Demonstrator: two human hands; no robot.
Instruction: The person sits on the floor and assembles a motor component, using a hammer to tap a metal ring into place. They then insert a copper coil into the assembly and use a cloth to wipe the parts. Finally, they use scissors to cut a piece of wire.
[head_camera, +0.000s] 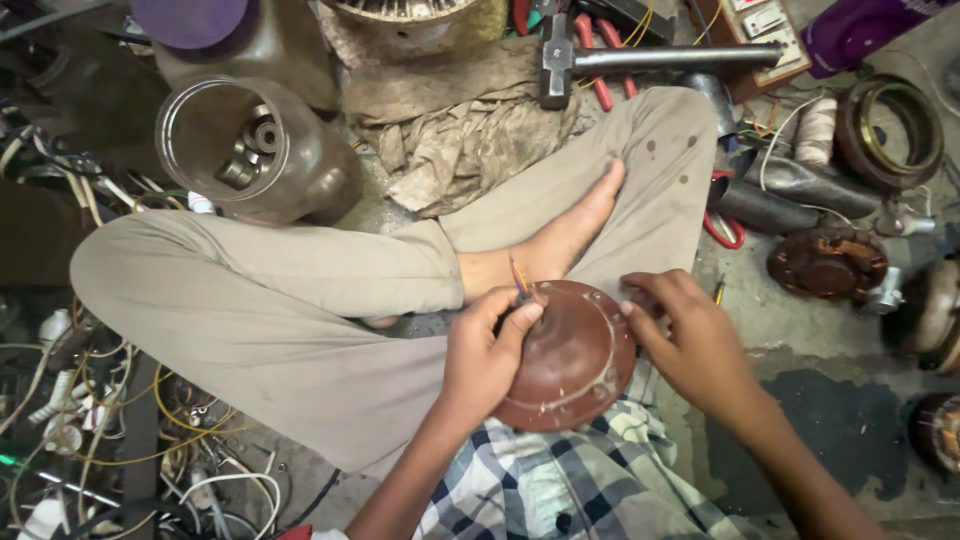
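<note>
A round brown metal motor cover (575, 360) rests in my lap, domed side up, with small screws around its rim. My left hand (487, 350) grips its left edge, thumb pressed on the top near thin coloured wires (519, 277) that stick out. My right hand (685, 335) holds the right edge with its fingers curled over the rim. My crossed legs in beige trousers (300, 290) and a bare foot (560, 240) lie just beyond the cover.
A clear jar (235, 150) with metal bearings lies on its side at the upper left. A hammer (640, 58) and crumpled cloth (470, 140) sit at the top. Brown motor parts (828, 262) and a ring (890, 130) lie on the right, tangled wires (120, 440) on the left.
</note>
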